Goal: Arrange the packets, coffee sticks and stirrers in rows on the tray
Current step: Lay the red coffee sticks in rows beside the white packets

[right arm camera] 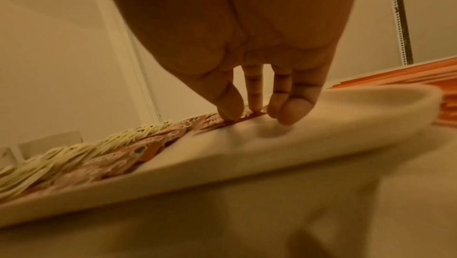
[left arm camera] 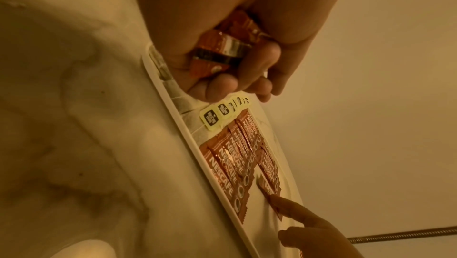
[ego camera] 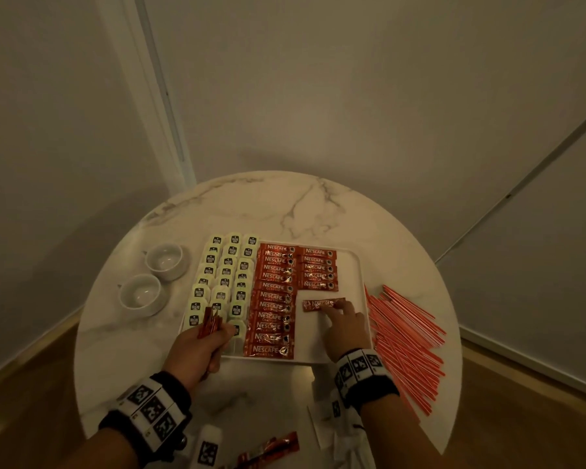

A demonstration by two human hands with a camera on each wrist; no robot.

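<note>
A white tray (ego camera: 357, 265) on the round marble table holds rows of pale green packets (ego camera: 222, 275) on its left and two columns of red coffee sticks (ego camera: 273, 299). My left hand (ego camera: 200, 346) hovers over the tray's near left corner and grips a bundle of red coffee sticks (left arm camera: 222, 47). My right hand (ego camera: 344, 324) rests straight fingertips (right arm camera: 228, 109) on one loose coffee stick (ego camera: 322, 304) lying flat below the shorter right column. Red stirrers (ego camera: 406, 336) lie heaped on the table right of the tray.
Two white cups (ego camera: 163, 260) stand left of the tray. At the table's near edge lie more red sticks (ego camera: 271, 448), white paper packets (ego camera: 322, 431) and a small white bottle (ego camera: 207, 448). Walls close in behind the table (ego camera: 285, 204).
</note>
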